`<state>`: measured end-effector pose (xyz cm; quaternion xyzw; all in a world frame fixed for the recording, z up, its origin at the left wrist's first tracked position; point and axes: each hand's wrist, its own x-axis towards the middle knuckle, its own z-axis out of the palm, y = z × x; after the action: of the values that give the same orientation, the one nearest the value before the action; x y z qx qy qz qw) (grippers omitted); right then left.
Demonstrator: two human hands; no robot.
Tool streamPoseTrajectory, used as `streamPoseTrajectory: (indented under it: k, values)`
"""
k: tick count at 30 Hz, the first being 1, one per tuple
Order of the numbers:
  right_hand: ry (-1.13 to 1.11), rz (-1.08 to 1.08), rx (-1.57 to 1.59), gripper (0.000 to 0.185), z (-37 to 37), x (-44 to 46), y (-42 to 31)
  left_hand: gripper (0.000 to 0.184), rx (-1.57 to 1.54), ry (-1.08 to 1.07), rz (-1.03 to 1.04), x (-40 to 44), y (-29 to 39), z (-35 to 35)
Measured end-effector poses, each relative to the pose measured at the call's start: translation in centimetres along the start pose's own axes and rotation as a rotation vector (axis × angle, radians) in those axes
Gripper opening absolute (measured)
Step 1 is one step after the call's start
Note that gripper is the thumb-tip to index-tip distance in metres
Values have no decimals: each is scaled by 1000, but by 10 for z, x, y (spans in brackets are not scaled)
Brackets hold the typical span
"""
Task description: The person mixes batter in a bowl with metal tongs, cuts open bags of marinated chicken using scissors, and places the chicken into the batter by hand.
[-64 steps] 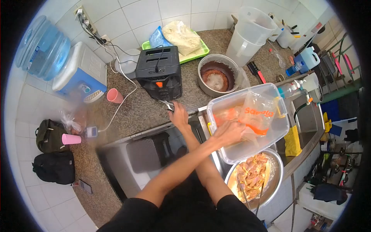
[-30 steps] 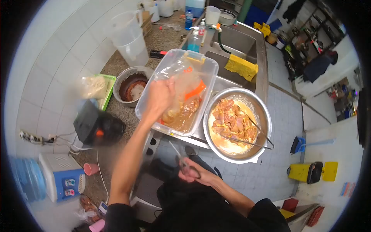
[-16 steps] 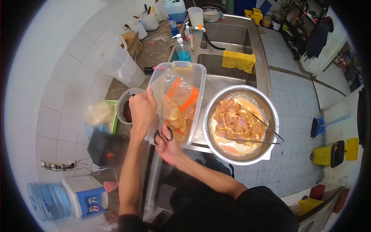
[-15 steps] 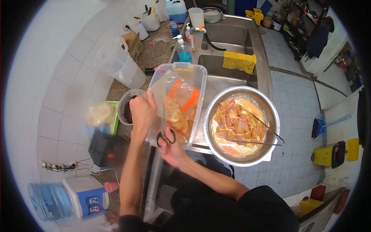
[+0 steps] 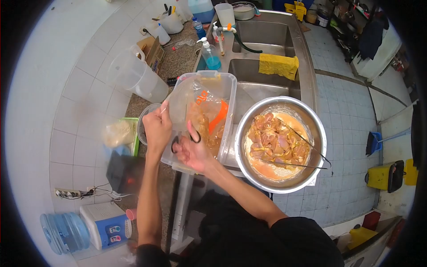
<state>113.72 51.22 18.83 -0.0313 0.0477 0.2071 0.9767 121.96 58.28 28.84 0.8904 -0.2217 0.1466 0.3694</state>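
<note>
My left hand (image 5: 158, 129) is closed on the edge of a clear plastic bag (image 5: 216, 118) with orange print, pulling it up at the left. In my right hand (image 5: 193, 153) are scissors (image 5: 198, 137), my fingers in their spread black handles; the blades are hard to make out against the bag. The bag has pieces of raw meat in yellowish liquid and lies in a clear plastic container (image 5: 232, 93). To the right, a steel bowl (image 5: 320, 129) has raw meat pieces (image 5: 278, 140) in orange sauce, with metal tongs (image 5: 311, 147) resting in it.
Beyond the container is a double steel sink (image 5: 262, 35) with a yellow cloth (image 5: 279, 66) on its divider. A soap pump bottle (image 5: 210, 55) and a tall clear jug (image 5: 142, 78) stand nearby. A round tub (image 5: 141, 129) is partly behind my left hand.
My left hand has shifted left and slightly down with the bag's edge. My right hand has moved up, and the scissor handles are spread wider.
</note>
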Motion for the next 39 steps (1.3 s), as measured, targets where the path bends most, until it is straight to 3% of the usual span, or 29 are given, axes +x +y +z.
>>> streamPoseTrajectory:
  k: [3, 4, 7, 10, 13, 14, 16, 21, 25, 28, 32, 35, 38, 39]
  values:
    - [-38, 88, -26, 68, 5, -27, 14, 48, 14, -33, 14, 0, -10, -3]
    - [65, -66, -53, 66, 15, -27, 12, 48, -6, -49, 38, -4, -8, -2]
    - [-148, 115, 8, 54, 0, 2, -24, 50, -54, -52, 22, -16, -6, -3]
    - [92, -9, 89, 41, 1, 2, 21, 53, -75, 10, -70, -6, -23, -11]
    - [150, -149, -38, 38, 6, 4, 5, 55, -70, 27, 44, -12, -11, -10]
    - [51, -78, -32, 32, 4, 9, 3, 56, -121, 45, -46, -12, -16, -13]
    - [30, 1, -31, 32, 2, -1, 13, 56, -231, 86, -204, 4, -24, -18]
    - [-6, 103, -138, 44, -8, -40, 10, 56, -287, 46, -207, 3, -33, -24]
    - [41, 125, -272, 53, -7, -16, -3, 55, -313, -43, -193, 1, -41, -26]
    - [62, 46, -280, 54, 2, -6, 1, 54, -409, -98, -202, -5, -41, -27]
    - [112, 60, -235, 53, 19, 13, -7, 47, -393, -241, 40, -28, -57, -36]
    - [93, -9, -177, 45, 36, 21, -7, 47, -622, -194, -214, -14, -42, -62]
    - [268, -257, -231, 50, 46, 50, -19, 49, -418, -242, 95, -12, -49, -60]
    - [163, -147, -184, 53, 39, 52, -26, 49, -346, -249, 173, -8, -56, -57]
